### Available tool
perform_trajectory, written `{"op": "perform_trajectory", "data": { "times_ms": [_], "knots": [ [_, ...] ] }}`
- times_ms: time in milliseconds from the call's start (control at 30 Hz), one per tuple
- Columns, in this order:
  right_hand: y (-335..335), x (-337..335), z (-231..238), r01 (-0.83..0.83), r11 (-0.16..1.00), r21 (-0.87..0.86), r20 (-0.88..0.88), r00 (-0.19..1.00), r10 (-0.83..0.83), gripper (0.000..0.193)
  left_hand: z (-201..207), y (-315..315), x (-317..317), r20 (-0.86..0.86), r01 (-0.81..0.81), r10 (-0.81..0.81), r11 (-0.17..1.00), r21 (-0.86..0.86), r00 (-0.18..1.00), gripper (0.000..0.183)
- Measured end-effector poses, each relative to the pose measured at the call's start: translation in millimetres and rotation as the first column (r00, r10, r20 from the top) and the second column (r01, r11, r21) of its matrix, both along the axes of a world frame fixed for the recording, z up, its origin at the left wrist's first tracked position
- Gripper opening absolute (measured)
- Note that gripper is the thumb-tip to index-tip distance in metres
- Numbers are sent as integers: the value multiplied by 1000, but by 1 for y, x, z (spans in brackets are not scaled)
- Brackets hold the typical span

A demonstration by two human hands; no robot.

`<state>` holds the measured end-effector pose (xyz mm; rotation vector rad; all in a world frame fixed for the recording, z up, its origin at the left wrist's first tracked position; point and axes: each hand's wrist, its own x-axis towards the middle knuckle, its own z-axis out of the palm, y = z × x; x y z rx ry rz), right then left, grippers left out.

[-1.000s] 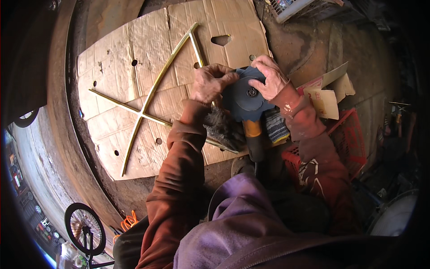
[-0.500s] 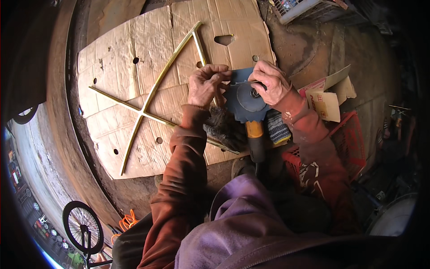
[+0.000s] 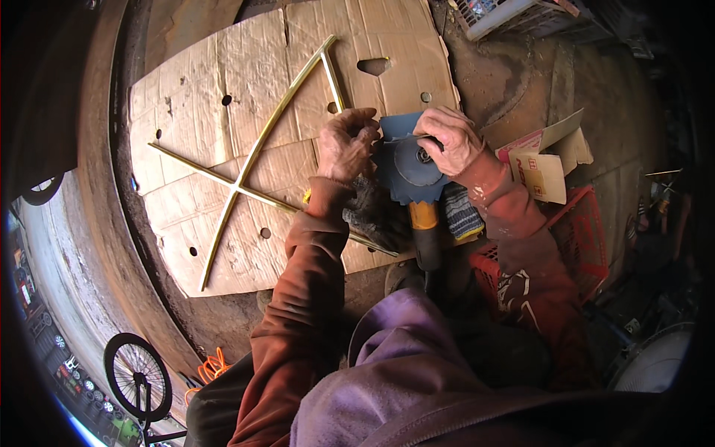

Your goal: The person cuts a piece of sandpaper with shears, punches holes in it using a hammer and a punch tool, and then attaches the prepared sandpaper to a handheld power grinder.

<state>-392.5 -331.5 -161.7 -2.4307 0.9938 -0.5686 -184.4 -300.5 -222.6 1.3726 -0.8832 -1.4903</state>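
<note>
An angle grinder [image 3: 424, 216] with an orange and black body lies with its round disc facing up. A blue-grey sheet that looks like sandpaper [image 3: 402, 125] sits around the disc, its lower edge torn and jagged. My right hand [image 3: 450, 138] is closed, thumb and fingers pinching the sheet's upper right part beside the disc's centre. At the sheet's left edge my left hand [image 3: 347, 145] is curled, its fingertips pinched against the sheet. Below the left hand lies a dark work glove [image 3: 376, 212]. A grey striped knit glove [image 3: 462, 212] rests right of the grinder.
A gold-coloured metal tube frame [image 3: 257, 153] lies on a flattened cardboard sheet [image 3: 179, 112]. To the right are an opened carton [image 3: 547, 167] and a red plastic crate [image 3: 592, 246]. A grey crate [image 3: 499, 18] stands at the far right, a bicycle wheel [image 3: 138, 376] at lower left.
My left hand has shifted slightly right and its fingers have curled in more. A small yellow spot now shows beside my left wrist. The right hand and the grinder stay in place.
</note>
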Motion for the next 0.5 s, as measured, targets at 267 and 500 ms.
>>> {"op": "perform_trajectory", "data": {
  "times_ms": [267,500],
  "knots": [
    [0,0,-2,7,1000,-2,-2,1000,-7,18,15,-4,5,123,144,-147,989,32,982,22],
    [-1,-1,2,6,1000,21,-8,1000,-6,18,21,-10,1,162,152,-141,987,-58,977,17]
  ]
}}
